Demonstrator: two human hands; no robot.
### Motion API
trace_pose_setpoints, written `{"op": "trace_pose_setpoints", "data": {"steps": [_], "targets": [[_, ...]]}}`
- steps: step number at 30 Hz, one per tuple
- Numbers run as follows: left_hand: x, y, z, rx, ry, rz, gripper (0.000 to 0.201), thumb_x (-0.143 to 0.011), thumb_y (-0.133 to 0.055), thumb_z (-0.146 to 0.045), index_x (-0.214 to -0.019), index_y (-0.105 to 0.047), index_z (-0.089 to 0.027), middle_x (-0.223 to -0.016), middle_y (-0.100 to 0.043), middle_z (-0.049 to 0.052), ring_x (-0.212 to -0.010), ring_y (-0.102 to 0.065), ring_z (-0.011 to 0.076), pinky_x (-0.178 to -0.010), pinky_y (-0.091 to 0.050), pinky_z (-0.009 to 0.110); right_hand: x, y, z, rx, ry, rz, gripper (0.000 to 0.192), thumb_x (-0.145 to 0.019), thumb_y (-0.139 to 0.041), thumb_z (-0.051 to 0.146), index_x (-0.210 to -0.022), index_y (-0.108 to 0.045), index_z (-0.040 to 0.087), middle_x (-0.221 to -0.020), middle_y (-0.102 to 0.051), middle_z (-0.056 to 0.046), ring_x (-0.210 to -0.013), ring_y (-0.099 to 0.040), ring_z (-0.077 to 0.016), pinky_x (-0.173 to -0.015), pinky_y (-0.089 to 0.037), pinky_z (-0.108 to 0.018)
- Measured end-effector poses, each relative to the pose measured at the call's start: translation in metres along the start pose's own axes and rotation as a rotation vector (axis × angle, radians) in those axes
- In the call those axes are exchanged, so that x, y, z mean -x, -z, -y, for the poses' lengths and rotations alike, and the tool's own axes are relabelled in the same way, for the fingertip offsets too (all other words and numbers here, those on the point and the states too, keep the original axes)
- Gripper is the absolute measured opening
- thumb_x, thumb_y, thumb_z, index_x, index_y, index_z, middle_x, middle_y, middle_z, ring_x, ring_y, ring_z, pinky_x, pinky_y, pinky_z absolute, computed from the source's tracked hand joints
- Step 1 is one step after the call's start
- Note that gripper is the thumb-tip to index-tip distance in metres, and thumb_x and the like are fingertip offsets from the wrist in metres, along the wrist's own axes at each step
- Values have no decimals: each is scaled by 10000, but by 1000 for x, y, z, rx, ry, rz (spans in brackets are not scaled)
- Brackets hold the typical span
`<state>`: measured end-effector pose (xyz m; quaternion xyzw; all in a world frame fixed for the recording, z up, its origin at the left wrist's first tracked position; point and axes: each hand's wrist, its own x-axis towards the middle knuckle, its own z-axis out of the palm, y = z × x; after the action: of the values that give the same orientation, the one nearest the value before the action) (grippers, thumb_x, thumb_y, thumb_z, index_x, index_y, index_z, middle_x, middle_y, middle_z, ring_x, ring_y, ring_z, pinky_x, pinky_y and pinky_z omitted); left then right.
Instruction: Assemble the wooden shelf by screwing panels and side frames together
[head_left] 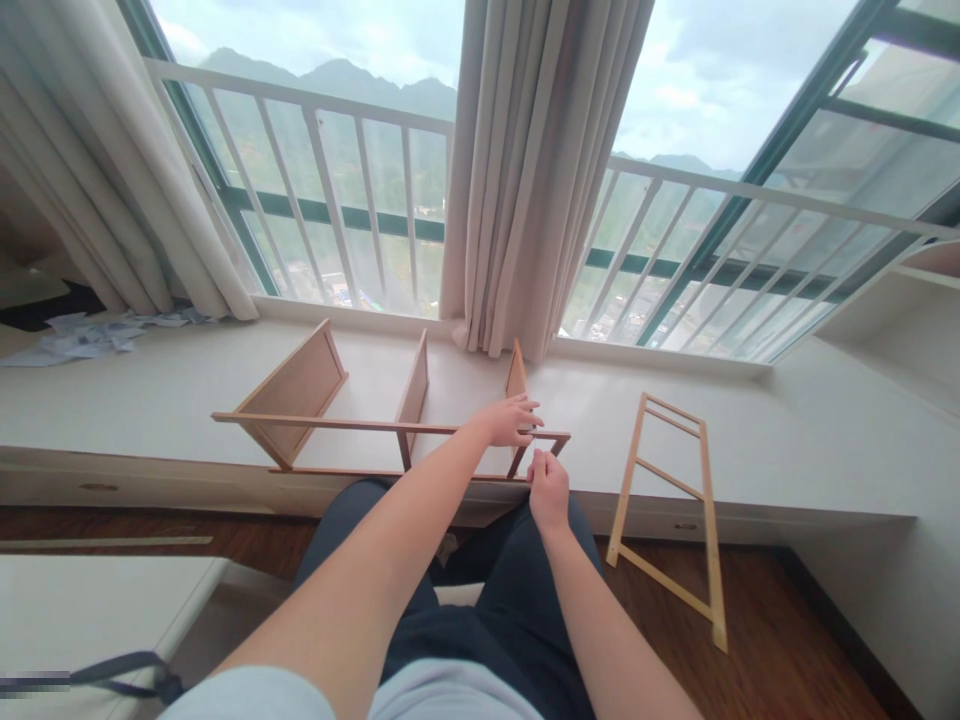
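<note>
A brown wooden shelf rack (360, 427) lies on its side along the white window ledge, its shelf boards standing up from the long rails. My left hand (510, 420) is at the upper rail, by the rightmost shelf board (517, 372), its fingers bent around the joint there. Just below and to the right, my right hand (549, 488) is closed in a pinch near the rack's right end. Between the two hands shows a thin, small metallic thing (534, 436), too small to name. What the right fingers hold is mostly hidden.
A light wooden ladder-like frame (709, 500) leans against the ledge (810, 460) at right, its feet on the dark floor (780, 620). Papers (82, 338) lie at the far left. Curtains (517, 180) and a white railing (360, 110) stand behind. A white surface (97, 600) is at lower left.
</note>
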<state>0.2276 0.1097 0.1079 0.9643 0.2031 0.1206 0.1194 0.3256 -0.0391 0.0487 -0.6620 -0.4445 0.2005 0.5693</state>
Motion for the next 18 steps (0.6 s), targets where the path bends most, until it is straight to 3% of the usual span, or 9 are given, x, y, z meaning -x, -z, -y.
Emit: {"op": "trace_pose_setpoints", "data": {"steps": [4, 10, 14, 18], "targets": [[0, -1, 1, 2, -3, -2, 400, -848, -606, -308, -1241, -678, -294, -1493, -478, 32, -1440, -337, 291, -1151, -359, 420, 1, 4, 0, 72, 7, 15, 446, -948, -437, 523, -608, -462, 236, -548, -489, 12, -558, -413, -165, -580, -253, -282], [0, 0, 1, 0, -1, 15, 410, -845, -604, -308, -1249, -671, -292, -1499, -469, 39, -1448, -321, 292, -1148, -360, 427, -1, 9, -6, 132, 42, -35, 358, -856, -650, 449, -619, -490, 234, -562, -412, 25, -532, -263, -141, -581, -119, -294], [-1, 1, 0, 5, -1, 23, 413, -848, -608, -300, -1255, -671, -275, -1502, -464, 57, -1450, -316, 297, -1158, -343, 427, -3, 14, -4, 165, 48, -47, 362, -854, -689, 397, -610, -481, 227, -543, -369, 39, -516, -219, -127, -576, -111, -296], [-2, -1, 2, 6, -11, 25, 415, -846, -615, -302, -1256, -669, -272, -1502, -462, 63, -1453, -311, 297, -1161, -338, 429, -6, 18, -4, 183, 43, -22, 364, -873, -635, 427, -605, -485, 231, -534, -399, 33, -514, -267, -134, -555, -141, -289]]}}
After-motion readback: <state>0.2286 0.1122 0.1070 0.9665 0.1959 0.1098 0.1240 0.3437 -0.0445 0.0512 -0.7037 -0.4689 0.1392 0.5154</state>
